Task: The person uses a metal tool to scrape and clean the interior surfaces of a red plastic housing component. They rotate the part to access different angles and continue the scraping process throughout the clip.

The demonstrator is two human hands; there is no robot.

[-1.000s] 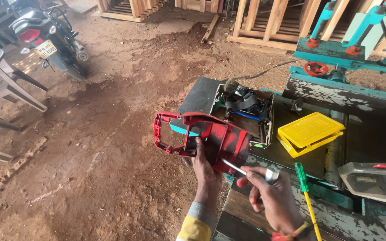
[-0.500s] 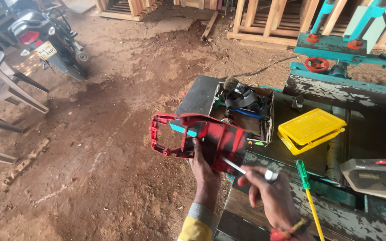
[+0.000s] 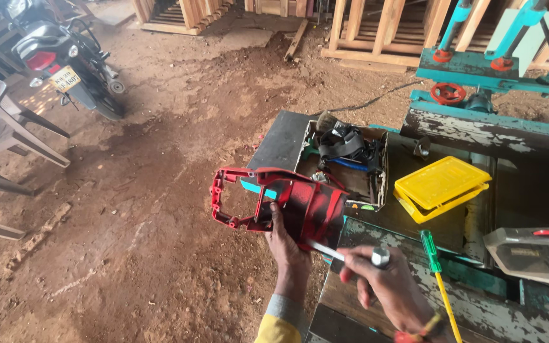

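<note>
Two bare hands work near the bottom of the view, over the near left edge of a worn, paint-flaked surface (image 3: 490, 311). The left hand (image 3: 290, 254) has its grip closed on the lower edge of a red plastic tool housing (image 3: 287, 200), fingers curled up onto its dark, grimy inner face. The housing is held tilted above the dirt floor (image 3: 160, 190), its open looped handle frame pointing left. The right hand (image 3: 392, 286) is wrapped shut around a metal-shafted tool (image 3: 344, 253); a round silver cap shows at the top of the fist, and the thin shaft runs up and left until its tip touches the housing's near right corner.

Just right of that hand, a screwdriver with a green and yellow handle (image 3: 436, 273) lies on the surface. Farther back sits an open box (image 3: 351, 159) of black straps and small parts, with a yellow plastic case (image 3: 443, 187) to its right. At far left, a parked motorcycle (image 3: 65, 63) and grey plastic chairs (image 3: 1, 133) stand on the floor.
</note>
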